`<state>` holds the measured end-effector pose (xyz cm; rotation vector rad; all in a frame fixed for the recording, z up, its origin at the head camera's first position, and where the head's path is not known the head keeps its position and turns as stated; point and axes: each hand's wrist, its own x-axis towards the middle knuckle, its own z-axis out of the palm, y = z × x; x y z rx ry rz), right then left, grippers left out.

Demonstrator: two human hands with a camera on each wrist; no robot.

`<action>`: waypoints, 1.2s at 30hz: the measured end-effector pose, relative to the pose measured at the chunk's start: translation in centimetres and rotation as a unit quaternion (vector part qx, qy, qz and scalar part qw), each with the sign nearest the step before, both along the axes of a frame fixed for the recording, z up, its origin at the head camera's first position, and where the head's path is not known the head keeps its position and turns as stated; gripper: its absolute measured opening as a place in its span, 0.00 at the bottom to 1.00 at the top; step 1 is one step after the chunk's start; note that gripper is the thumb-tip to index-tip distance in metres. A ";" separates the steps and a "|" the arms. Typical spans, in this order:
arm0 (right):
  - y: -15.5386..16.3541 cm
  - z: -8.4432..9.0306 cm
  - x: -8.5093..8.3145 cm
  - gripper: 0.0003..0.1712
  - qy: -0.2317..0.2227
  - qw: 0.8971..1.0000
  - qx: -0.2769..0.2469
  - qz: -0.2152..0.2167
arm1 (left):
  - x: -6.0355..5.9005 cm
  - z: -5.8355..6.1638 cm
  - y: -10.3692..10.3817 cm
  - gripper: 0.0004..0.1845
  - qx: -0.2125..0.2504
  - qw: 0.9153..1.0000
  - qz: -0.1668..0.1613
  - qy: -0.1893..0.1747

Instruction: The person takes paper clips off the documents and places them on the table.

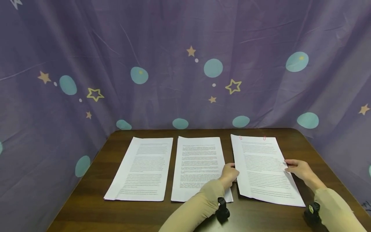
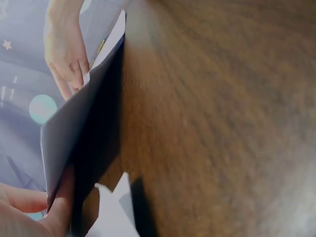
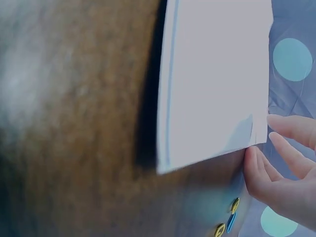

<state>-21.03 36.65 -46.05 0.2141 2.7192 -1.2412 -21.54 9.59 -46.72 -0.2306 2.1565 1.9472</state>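
At the right of the head view, a stack of printed paper [image 1: 262, 170] is raised off the table along its near part. Two red paper clips [image 1: 264, 138] sit on its far edge. My left hand [image 1: 229, 175] grips the stack's left edge, thumb on one face and fingers on the other, as the left wrist view shows. On the opposite edge, my right hand [image 1: 302, 170] pinches the paper between thumb and fingertips. In the right wrist view the lifted sheets [image 3: 215, 79] stand over the wood.
A middle paper stack [image 1: 198, 161] lies partly under my left wrist, and another paper stack [image 1: 145, 169] lies further left. Small gold and blue clips [image 3: 231, 222] rest on the table near my right hand. A patterned purple curtain [image 1: 174, 96] hangs behind the brown table [image 1: 84, 193].
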 end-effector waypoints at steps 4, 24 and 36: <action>0.2 -0.2 0.0 0.30 0.008 1.000 0.003 0.006 | -0.2 -0.7 -0.2 0.22 0.016 1.000 0.016 0.001; -0.3 0.7 0.6 0.36 -0.014 0.992 -0.126 -0.001 | -0.1 0.0 -2.2 0.24 0.093 0.994 0.026 -0.043; -2.0 1.9 0.9 0.36 0.026 0.973 -0.231 -0.015 | -0.3 1.0 -5.2 0.25 0.107 0.993 0.004 -0.053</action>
